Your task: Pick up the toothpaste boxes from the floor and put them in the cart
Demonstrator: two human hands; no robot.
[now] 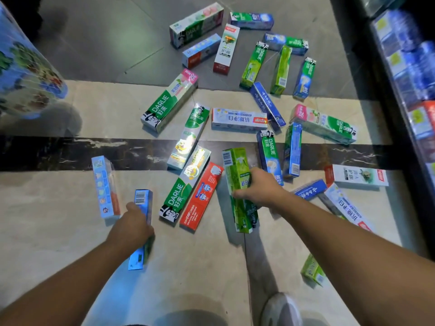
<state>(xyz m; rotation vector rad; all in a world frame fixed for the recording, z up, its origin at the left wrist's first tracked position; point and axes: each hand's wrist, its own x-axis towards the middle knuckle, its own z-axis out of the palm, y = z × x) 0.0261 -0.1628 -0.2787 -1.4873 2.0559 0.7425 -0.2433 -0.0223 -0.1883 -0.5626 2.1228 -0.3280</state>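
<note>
Cardboard everywhere in the head view: long, glossy, rectangular toothpaste boxes [237, 118] lie scattered across a polished stone floor [58, 208], cream tiles crossed by a dark veined marble band [47, 152]. Your left hand [131, 223] has its grip curled round a blue box [141, 229] with a barcode at its upper end; the lower end pokes out below your wrist. Your right hand [257, 188] is clamped on a green box [236, 182], also barcoded on top, held clear above the others. Between your hands lie a green-and-white box [182, 187] printed "DARLIE" and a red box [201, 196] just beside it, edges touching. More "DARLIE" lettering shows on green cartons further out. A white shoe [281, 309] sits at the bottom edge. On the right, a dark shelf [404, 74] holds blurred blue packs. The cart cannot be made out.
</note>
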